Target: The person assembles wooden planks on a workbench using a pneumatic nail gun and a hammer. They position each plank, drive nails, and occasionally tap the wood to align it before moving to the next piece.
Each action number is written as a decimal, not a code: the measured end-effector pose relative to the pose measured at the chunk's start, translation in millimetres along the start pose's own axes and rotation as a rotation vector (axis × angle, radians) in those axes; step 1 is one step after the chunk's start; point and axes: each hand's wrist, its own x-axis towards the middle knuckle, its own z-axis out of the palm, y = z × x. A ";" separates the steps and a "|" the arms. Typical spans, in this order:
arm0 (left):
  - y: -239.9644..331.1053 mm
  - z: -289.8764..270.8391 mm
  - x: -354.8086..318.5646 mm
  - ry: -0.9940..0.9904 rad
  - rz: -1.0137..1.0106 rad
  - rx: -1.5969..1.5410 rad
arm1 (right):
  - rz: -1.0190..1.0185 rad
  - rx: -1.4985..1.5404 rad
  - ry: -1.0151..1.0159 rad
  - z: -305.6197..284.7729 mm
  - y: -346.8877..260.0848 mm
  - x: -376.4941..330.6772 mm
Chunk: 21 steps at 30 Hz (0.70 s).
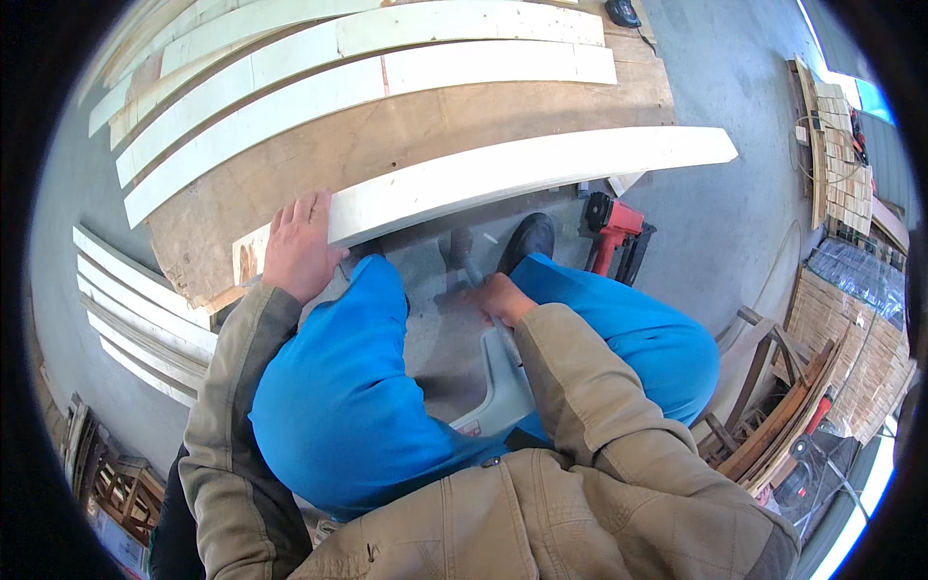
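Left hand point(298, 246) lay flat and open on the white plank point(503, 179) at 10 o'clock; right hand point(498, 298) was closed around a grey hammer point(466, 256), red nail gun point(611, 230) at 2.

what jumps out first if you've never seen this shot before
The bright blue trousers fill the centre. Above them the left hand lies flat on a long white board on a brown wooden panel. The right hand reaches down between the knees, and a red nail gun stands on the grey floor to the right.
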 end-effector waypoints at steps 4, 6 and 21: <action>-4.6 4.1 14.6 -0.005 -0.007 0.044 | -0.086 -0.130 0.052 -1.4 6.8 4.1; -8.6 4.4 22.9 0.080 0.011 0.074 | -0.108 -0.195 0.075 -2.2 9.7 6.4; -13.0 16.9 28.9 0.140 0.030 0.051 | -0.037 -0.066 0.122 0.4 -2.8 -6.1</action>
